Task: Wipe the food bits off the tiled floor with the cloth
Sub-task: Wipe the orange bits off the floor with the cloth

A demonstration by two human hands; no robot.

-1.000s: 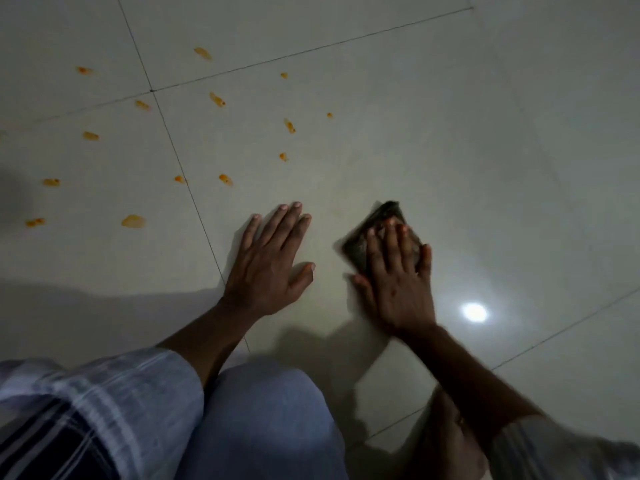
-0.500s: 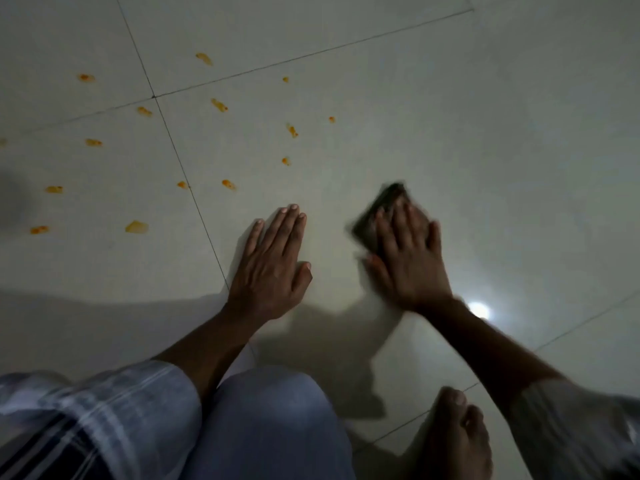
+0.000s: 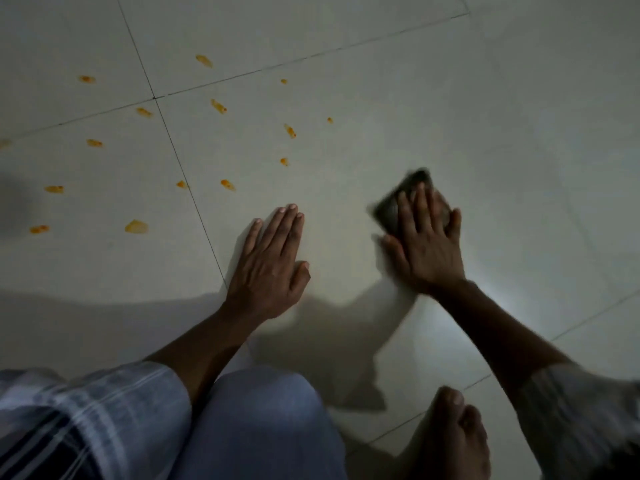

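On the tiled floor [image 3: 485, 98], the cloth [image 3: 398, 202] has been pushed forward under the flat right hand [image 3: 427, 244], with the food bits [image 3: 221, 107] as yet unreached and the left hand [image 3: 270, 265] flat.

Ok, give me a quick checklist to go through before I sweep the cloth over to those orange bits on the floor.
1. Cloth under the right hand: ok, its fingers lie flat on it.
2. Cloth flat on the floor: cannot tell, it is blurred.
3. Bits still to wipe: not ok, over a dozen lie left of the cloth, none touching it.
4. Path to the nearest bit: ok, bare tile between.
5. Left hand out of the way: not ok, it rests flat between the cloth and the lower bits such as the big one.
6. Foot clear of the bits: ok, it is well behind.
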